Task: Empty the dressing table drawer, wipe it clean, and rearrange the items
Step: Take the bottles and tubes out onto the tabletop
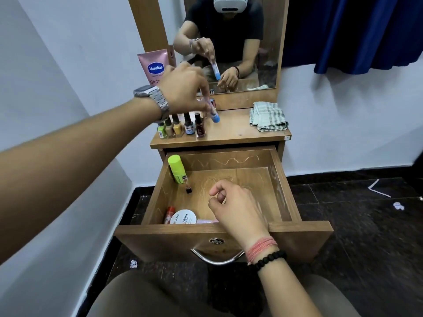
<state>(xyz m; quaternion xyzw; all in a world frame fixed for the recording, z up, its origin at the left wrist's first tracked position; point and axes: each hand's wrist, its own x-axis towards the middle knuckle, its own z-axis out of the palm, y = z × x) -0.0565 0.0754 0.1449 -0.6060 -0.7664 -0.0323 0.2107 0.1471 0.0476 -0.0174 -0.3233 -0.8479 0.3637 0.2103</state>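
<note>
Person seated before a dressing table [231, 131] with its drawer [283, 193] pulled fully out. Left hand [183, 88], wearing a metal watch [153, 99], reaches over the table top; its fingers [203, 97] are closed around a slim tube with a blue cap [214, 115], held tilted with the cap downward, just above the table surface. At 9 o'clock from the tube stands a row of small nail polish bottles [180, 126]; behind them, at 11 o'clock, an upright pink lotion tube [154, 67] leans near the mirror [235, 44]. A folded checked cloth [267, 116] lies at 3 o'clock on the table top.

Right hand [238, 209], with a red thread band and black bead bracelet at the wrist, hovers inside the drawer; its fingers [215, 191] are loosely curled and hold nothing. Drawer contents: a lime-green capped bottle [176, 168] lying at 11 o'clock, a small dark-capped vial [187, 188] beside it, and at 7 o'clock a red tube [169, 215], a round white jar [184, 217] and a pink item [207, 221], partly hidden by the drawer front.
</note>
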